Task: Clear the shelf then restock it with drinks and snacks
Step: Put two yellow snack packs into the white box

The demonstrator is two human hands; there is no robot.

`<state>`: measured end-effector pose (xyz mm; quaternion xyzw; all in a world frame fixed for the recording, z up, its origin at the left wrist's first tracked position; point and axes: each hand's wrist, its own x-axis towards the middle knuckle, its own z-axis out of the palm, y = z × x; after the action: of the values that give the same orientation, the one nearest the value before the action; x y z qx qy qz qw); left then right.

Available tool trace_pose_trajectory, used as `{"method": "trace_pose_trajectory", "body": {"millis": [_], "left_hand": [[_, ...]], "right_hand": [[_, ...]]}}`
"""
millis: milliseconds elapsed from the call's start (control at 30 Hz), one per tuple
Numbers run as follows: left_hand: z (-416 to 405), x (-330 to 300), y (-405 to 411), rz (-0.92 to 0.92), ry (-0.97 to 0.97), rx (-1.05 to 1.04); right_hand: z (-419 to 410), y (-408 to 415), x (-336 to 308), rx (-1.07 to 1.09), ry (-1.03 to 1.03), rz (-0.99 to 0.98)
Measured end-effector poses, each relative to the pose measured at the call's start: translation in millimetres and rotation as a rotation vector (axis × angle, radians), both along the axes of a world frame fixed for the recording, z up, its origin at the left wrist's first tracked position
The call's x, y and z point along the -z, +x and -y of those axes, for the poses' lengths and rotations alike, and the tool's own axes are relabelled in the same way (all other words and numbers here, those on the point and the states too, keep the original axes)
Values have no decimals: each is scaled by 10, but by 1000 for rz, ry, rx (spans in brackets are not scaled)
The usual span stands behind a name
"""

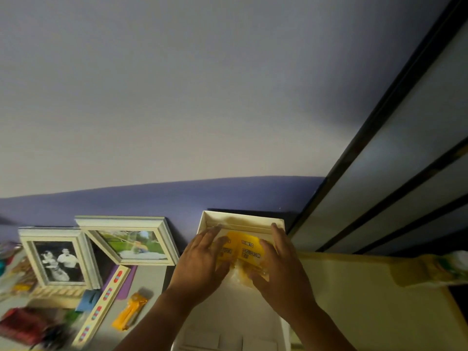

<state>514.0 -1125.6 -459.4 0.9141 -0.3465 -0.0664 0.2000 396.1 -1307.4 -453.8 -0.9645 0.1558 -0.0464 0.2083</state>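
— Pressing down on a yellow snack packet, were both hands busy?

— Yes. The left hand and the right hand lay flat with fingers spread, one on each side of the packet, inside a white box at the lower centre of the frame.

— How far along did the restocking look?

— Early, judging by the clutter. Two picture frames, an orange wrapper and a red packet lay at the lower left, seemingly not sorted.
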Motion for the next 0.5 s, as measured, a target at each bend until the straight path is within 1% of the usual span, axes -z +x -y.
{"method": "trace_pose_trajectory", "body": {"millis": [200, 300, 367, 500], "left_hand": [[-168, -322, 93, -78, -163, -50], [-340, -626, 74, -56, -226, -65], [-516, -865, 23, -41, -253, -83], [-983, -1312, -162, 46, -259, -166]], "right_hand": [[72, -72, -374, 62, 20, 51], [28, -126, -624, 75, 71, 92], [-51, -150, -824, 67, 63, 118], [-297, -196, -1213, 15, 48, 188]]}}
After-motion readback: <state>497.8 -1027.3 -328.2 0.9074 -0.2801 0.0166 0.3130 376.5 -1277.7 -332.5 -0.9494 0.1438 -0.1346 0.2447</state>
